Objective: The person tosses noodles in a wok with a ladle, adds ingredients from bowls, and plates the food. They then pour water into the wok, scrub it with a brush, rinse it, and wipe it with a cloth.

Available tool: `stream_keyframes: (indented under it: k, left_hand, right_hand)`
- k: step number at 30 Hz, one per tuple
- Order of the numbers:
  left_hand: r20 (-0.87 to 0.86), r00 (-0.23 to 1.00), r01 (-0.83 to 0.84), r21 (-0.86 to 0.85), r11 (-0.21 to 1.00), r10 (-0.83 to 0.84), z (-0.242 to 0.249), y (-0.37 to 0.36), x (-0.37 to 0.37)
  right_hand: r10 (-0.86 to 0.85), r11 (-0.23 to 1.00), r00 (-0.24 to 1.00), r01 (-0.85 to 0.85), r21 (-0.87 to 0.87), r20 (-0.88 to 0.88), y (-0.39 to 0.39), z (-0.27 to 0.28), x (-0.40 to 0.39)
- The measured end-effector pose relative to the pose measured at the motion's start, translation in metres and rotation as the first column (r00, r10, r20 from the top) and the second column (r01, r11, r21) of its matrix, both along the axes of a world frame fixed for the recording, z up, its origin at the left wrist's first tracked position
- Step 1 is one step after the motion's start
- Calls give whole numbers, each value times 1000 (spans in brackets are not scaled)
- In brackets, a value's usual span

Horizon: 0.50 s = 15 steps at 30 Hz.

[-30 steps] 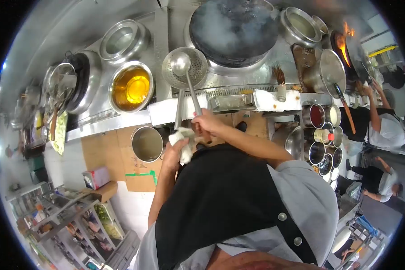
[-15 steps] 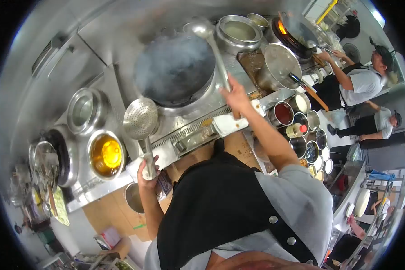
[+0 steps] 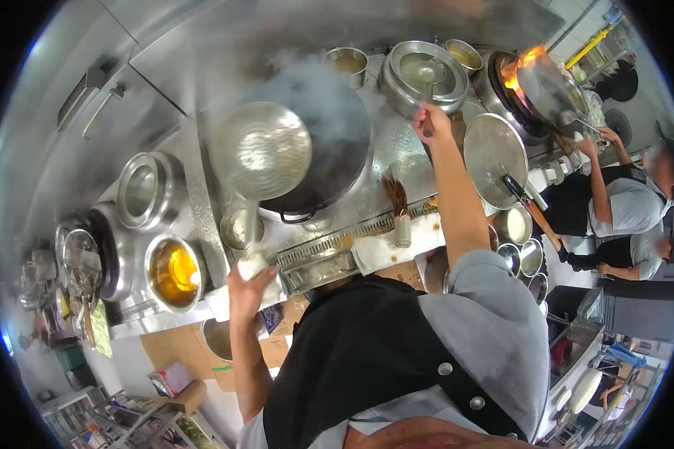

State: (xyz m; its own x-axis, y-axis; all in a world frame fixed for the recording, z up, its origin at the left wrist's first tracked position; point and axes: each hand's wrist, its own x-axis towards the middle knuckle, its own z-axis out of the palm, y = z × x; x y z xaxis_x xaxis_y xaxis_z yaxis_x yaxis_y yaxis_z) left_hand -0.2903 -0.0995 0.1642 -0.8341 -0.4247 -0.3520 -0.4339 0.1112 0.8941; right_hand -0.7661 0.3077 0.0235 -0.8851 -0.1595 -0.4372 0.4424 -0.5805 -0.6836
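A round steel bowl (image 3: 178,307) with golden oil (image 3: 175,269) stands on the steel tabletop (image 3: 399,153). A brown-bristled brush (image 3: 401,224) has its handle over a white cloth (image 3: 377,255). Brown cardboard (image 3: 174,344) covers part of the floor (image 3: 131,367).

This is a professional kitchen: a smoking wok (image 3: 341,153) sits on a long steel counter (image 3: 398,159), yellow liquid (image 3: 176,268) in a bowl (image 3: 178,307) by its front edge. Toward the right end, flames (image 3: 532,57) rise before an aproned co-worker (image 3: 615,206)
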Motion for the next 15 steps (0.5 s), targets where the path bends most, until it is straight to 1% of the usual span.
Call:
stream_keyframes:
  k: [1,2,3,4,6,8,9,10,12,14,15]
  left_hand:
    - [53,998,33,-18,999,-32,-7,-3,-18]
    - [100,988,127,-80,989,-118,-1,-3,-36]
    - [135,977,177,-68,982,-166,2,-5,-51]
    - [28,980,200,-59,978,-199,-1,-6,-62]
    - [71,963,260,30,965,-261,-3,-18,-82]
    - [24,953,300,38,953,-301,-15,-31,-97]
    - [56,941,335,-31,942,-333,-13,-36,-105]
    - [62,902,432,-120,894,-428,-20,-46,-114]
    - [72,915,398,-4,917,-397,14,-37,-118]
    - [51,905,420,59,905,-423,8,-48,-129]
    - [36,902,428,67,901,-431,-7,-58,-138]
  right_hand:
    - [12,990,1000,-9,-140,20,2,3,9]
    - [30,985,999,-28,-173,12,-1,6,23]
    - [49,978,999,-48,-205,3,-3,12,37]
    - [64,969,998,-64,-239,-7,-5,18,53]
    - [106,950,994,-105,-293,-15,-20,36,87]
    - [152,933,988,-147,-328,-10,-44,57,127]
    - [192,917,980,-195,-349,-45,-57,67,147]
    - [209,902,977,-209,-379,-40,-73,75,166]
    - [233,869,972,-222,-442,-32,-107,86,202]
    - [274,842,961,-257,-475,-34,-137,93,233]
    - [297,826,954,-276,-492,-36,-149,95,247]
